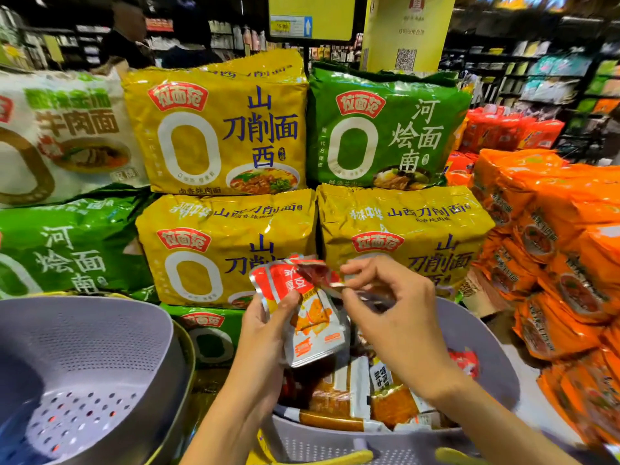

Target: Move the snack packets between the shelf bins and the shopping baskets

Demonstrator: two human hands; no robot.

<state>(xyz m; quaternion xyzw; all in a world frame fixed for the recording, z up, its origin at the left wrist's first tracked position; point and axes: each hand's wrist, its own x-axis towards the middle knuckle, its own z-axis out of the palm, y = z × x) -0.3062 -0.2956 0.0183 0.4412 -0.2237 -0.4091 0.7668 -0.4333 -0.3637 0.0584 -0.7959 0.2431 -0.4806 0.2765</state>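
Two bare forearms come up from the near edge of the head view, over the near rim of the right basket (335, 444), a lilac tub with perforated walls. The left hand (265, 333) grips a snack packet (312, 330), red at the top and white and orange lower down. Its thumb is curled over the front, and the packet is held upright above the basket. The right hand (396, 320) is just beside it. Its fingers (365, 263) and thumb are narrowed to a pinch on the crumpled edge of a dark red packet (315, 271), which touches the top of the first one. How far that dark foil runs under the hand is hidden.

Below the hands, loose packets (339, 387) lie heaped in the right basket: white-and-brown ones, an orange one, and a red one against the far right wall. Two yellow pieces show at the near rim, too blurred to tell what they are.

At the near left stands the left basket (100, 330), the same lilac, with round holes in its floor and a darker shiny shell around its right side.

Behind both baskets, large noodle bags are stacked on end. A yellow bag (218, 129) and a green bag (385, 129) stand side by side on top, two more yellow ones sit under them, and green and white ones are at the left. Orange packs (553, 246) are piled at the right. A yellow sign (312, 15) and a poster with a QR code (407, 28) rise at the far side, with dim shop shelves beyond.
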